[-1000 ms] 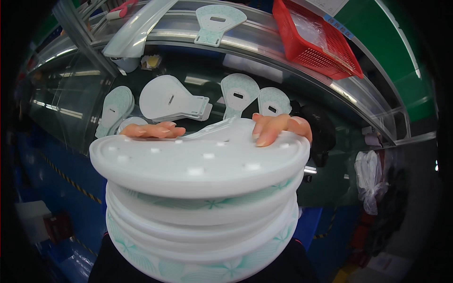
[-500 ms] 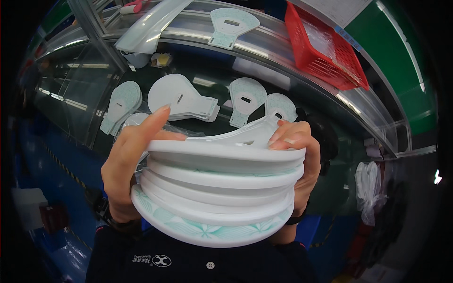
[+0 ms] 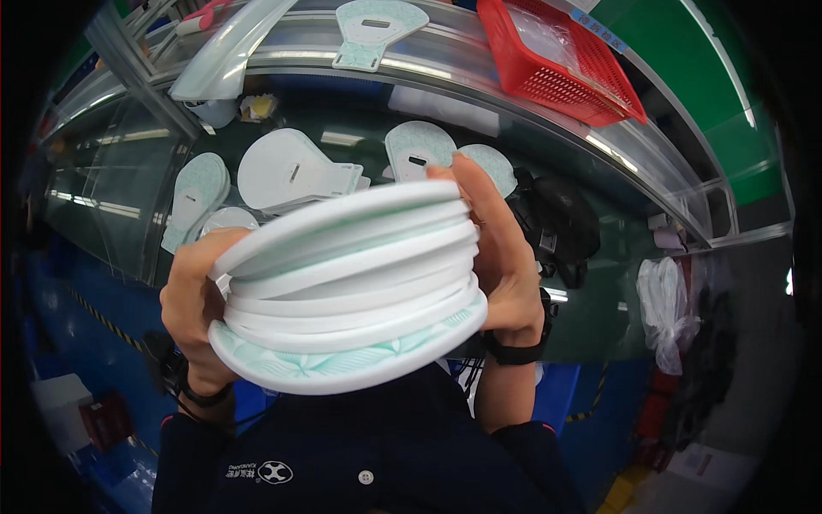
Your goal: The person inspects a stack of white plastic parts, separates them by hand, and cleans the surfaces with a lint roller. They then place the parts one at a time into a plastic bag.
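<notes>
Between my two hands is a thick stack of white plastic panels with rounded edges, the lowest showing a green leaf pattern. My left hand is wrapped round the stack's left side. On the right side my right hand grips it, fingers up at the top panel and slightly blurred. The stack tilts, its right end higher, and hides part of the table behind it. Beyond it lie a pile of plain white paddle-shaped panels, green-patterned ones at the left, and two patterned panels behind my right fingers.
Another patterned panel rests on the metal ledge at the back. A red perforated basket with clear bags stands at the far right. A black object lies right of my right hand. White bagged items hang at the right.
The stack has tilted, its right end rising, and sits further left and closer to upright-edge view. My right fingers have shifted up along its top edge. The whole view has moved a little.
</notes>
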Demonstrator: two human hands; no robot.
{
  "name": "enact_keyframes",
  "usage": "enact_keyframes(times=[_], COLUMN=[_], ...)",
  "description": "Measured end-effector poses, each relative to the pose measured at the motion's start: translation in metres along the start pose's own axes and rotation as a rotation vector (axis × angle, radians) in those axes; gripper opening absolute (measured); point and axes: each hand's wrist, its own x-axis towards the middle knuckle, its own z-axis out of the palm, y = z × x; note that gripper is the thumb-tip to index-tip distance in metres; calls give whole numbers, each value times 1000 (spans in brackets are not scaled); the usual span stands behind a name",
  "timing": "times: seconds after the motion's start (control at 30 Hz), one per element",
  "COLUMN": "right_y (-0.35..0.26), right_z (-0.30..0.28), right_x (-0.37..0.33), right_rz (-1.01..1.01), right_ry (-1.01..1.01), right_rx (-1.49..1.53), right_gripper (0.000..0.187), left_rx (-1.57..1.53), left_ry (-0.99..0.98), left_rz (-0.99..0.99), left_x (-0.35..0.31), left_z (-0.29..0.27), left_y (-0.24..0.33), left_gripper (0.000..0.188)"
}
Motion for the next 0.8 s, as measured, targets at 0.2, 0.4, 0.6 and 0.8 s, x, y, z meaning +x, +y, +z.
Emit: enact_keyframes(times=[0.2,0.4,0.6,0.8], right_y=[143,285,303,196], right_z=[-55,-47,-37,-40], right_x=[-71,-176,-192,-105], right_rz=[616,829,734,473], right_ry=[571,762,811,1067], right_rx=[-169,-995,-894,-98], right_gripper=[32,28,22,20], left_rx=[31,124,-20,-122], left_ry=[129,56,-1,-20], left_rz=[-152,-73,109,107], left_x=[-11,-10,6,13], left_z=[-20,-30,-37,-33], left_y=[-9,0,5,10], left_gripper=[44,42,42,39])
